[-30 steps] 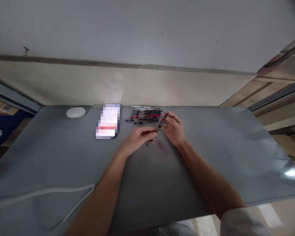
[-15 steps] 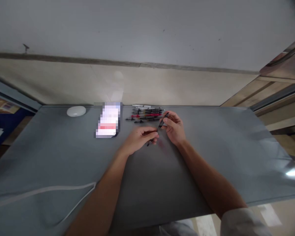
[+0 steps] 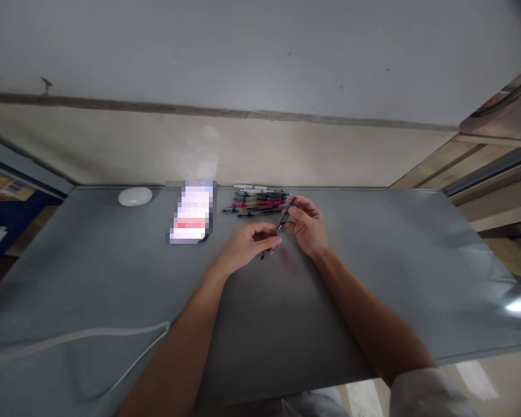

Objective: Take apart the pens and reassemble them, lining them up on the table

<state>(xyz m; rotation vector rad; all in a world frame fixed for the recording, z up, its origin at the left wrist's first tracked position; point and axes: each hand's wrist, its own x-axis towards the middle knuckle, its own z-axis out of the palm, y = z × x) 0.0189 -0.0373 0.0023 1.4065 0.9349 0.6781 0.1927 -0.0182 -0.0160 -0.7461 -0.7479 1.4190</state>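
Between my two hands a dark pen (image 3: pixel 283 220) is held slantwise, its upper end to the right. My left hand (image 3: pixel 248 243) pinches it near the lower end, thumb on top. At the upper part, the thumb and fingers of my right hand (image 3: pixel 308 226) are closed on the same pen. Just beyond my hands lies a row of several pens (image 3: pixel 260 202), side by side on the grey table (image 3: pixel 251 330); most look black, with a red one and a white one among them. My right fingertips hide the right ends of the nearest pens.
A phone (image 3: pixel 191 211) with a lit, blurred screen lies left of the pens. Farther left sits a white rounded case (image 3: pixel 135 197). A white strip or cable (image 3: pixel 90 333) crosses the table's left front. A pale wall (image 3: pixel 286 150) rises behind the table's back edge.
My left hand's fingers have shifted slightly on the pen, and the pen has turned a little. Both hands keep their hold; the row of pens lies as before.
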